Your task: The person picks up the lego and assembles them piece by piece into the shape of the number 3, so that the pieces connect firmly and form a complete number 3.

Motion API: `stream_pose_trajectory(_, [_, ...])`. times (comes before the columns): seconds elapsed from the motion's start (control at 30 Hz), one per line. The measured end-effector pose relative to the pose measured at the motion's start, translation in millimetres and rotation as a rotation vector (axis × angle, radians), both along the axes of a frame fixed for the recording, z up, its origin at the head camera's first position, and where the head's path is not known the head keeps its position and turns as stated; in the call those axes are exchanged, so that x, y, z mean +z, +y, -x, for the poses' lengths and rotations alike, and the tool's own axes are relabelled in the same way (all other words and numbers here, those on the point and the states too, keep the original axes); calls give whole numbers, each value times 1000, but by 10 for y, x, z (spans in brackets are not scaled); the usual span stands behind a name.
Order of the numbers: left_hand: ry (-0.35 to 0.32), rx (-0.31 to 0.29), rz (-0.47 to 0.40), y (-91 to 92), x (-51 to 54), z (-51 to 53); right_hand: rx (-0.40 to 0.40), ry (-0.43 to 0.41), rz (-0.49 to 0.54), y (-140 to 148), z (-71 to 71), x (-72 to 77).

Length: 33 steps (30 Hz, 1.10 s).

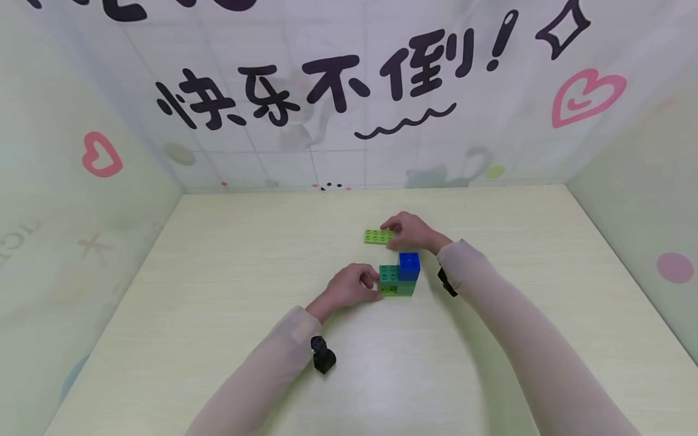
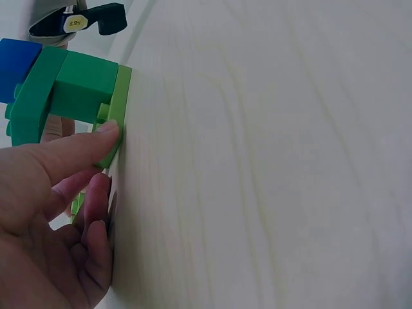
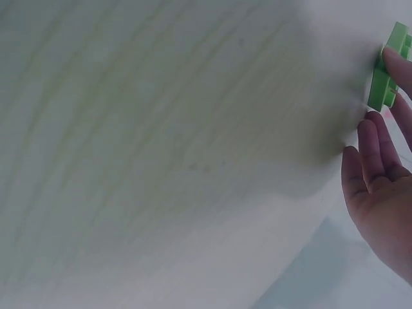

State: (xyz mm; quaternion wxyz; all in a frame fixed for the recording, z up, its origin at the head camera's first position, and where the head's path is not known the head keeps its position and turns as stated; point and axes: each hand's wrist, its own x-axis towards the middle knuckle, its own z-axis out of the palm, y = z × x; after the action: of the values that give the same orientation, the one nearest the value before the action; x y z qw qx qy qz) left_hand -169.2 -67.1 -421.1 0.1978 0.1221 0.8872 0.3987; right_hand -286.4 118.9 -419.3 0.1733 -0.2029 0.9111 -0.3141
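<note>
A small stack of toy building bricks stands on the table in the head view. It has a lime green flat brick [image 2: 121, 85] at the bottom, dark green bricks [image 1: 389, 274] above it and a blue brick [image 1: 409, 267] on top at the right. My left hand [image 1: 349, 286] pinches the stack's left end low down, the thumb on the lime base in the left wrist view. Behind the stack lies a separate lime green flat brick [image 1: 377, 236] with studs up. My right hand [image 1: 412, 232] grips its right end between thumb and fingers, covering part of it.
The pale wooden table [image 1: 245, 254] runs back to a white printed curtain [image 1: 327, 163] with black lettering and hearts. Similar printed side walls [image 1: 71, 230] border it left and right. Black wrist devices [image 1: 323, 356] sit under both forearms.
</note>
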Motion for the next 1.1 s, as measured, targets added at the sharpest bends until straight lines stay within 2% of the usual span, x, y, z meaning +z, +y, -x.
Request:
stream_pose_trajectory(0.3, [1, -2, 7, 8, 4, -8, -10, 12, -25, -11, -20, -32])
stream_pose_trajectory(0.6, [6, -11, -4, 10, -8, -1, -31, 24, -27, 17, -54, 10])
stream_pose_trajectory(0.73, [9, -13, 7, 12, -9, 5, -14, 33, -24, 56, -55, 16])
stream_pose_trajectory(0.93, [2, -10, 14, 12, -10, 22, 2, 52, 38, 132, -127, 128])
stream_pose_trajectory(1.1, [-14, 0, 17, 7, -12, 32, 48, 95, 75, 190, -207, 243])
